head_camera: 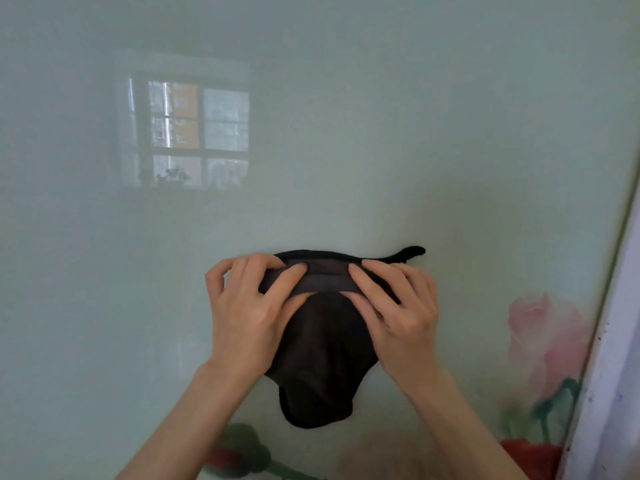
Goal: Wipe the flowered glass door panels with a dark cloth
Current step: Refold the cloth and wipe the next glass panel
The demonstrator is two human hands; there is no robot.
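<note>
The dark cloth [318, 358] lies flat against the pale green glass panel [363, 133], low and right of middle, its tail drooping toward the painted blooms at the bottom. Both bare hands are on its top edge. The left grip [249, 306] and right grip [398, 306] each look clamped on the grey band [325, 280], fingers over it and thumbs tucked under, as if squaring up a fold before the stroke. From here I'd say get that fold tidy first, so a smooth, thick pad meets the glass and not a bunched seam. Then spread the palms, keep the pressure even and work in overlapping passes. The pink flower [543, 334] by the door frame [616, 375] needs a run right into the edge, where grime seems to speckle. The window reflection [194, 133] would show up any streaks.
</note>
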